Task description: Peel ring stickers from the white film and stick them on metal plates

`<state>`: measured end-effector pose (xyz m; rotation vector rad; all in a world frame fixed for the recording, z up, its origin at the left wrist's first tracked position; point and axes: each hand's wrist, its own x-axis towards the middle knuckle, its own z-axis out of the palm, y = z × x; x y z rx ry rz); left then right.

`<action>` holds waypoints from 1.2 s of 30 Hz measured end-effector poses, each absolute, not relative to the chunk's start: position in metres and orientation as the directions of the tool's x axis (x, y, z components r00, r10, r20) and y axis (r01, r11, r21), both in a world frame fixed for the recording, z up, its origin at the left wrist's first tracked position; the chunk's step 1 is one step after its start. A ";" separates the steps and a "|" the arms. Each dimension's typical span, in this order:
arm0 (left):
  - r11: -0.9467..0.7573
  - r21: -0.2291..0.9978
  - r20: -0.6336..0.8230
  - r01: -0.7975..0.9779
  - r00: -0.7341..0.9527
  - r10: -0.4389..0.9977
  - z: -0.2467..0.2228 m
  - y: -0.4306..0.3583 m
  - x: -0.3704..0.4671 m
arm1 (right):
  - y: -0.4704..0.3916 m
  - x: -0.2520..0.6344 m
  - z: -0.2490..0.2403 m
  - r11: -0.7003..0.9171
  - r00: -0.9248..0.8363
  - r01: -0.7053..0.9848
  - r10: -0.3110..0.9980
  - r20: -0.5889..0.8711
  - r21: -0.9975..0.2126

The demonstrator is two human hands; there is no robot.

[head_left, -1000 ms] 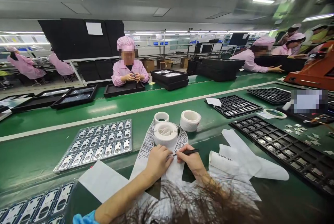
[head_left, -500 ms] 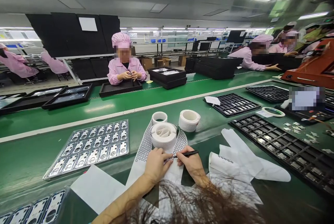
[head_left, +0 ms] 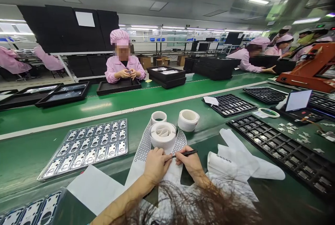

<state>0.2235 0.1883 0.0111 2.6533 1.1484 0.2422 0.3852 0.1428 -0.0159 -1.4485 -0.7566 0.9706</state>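
Note:
My right hand (head_left: 190,164) is closed round black tweezers (head_left: 190,152), whose tip points left toward my other hand. My left hand (head_left: 157,164) rests on a white sticker sheet, fingers bent and pressed together near the tweezer tip; what they hold, if anything, is too small to make out. Rows of small black rings cover the sticker strips (head_left: 143,146) on both sides of a white roll (head_left: 163,135), which stands just beyond my hands. Behind it are a smaller roll (head_left: 158,116) and another white roll (head_left: 188,120).
A clear tray of metal plates (head_left: 89,145) lies left, near white paper (head_left: 95,189). Crumpled white backing (head_left: 235,164) lies right, beside a black compartment tray (head_left: 277,148). A person in pink (head_left: 125,67) sits across the green table.
The view has shifted slightly, so the scene sits a little to the left. My hands keep nearly the same pose at the sticker sheet.

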 end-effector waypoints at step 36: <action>-0.714 0.138 0.093 0.686 0.709 0.699 0.007 0.183 0.225 | 0.144 0.389 -0.023 -0.119 0.423 -0.052 0.897 -0.130 -0.991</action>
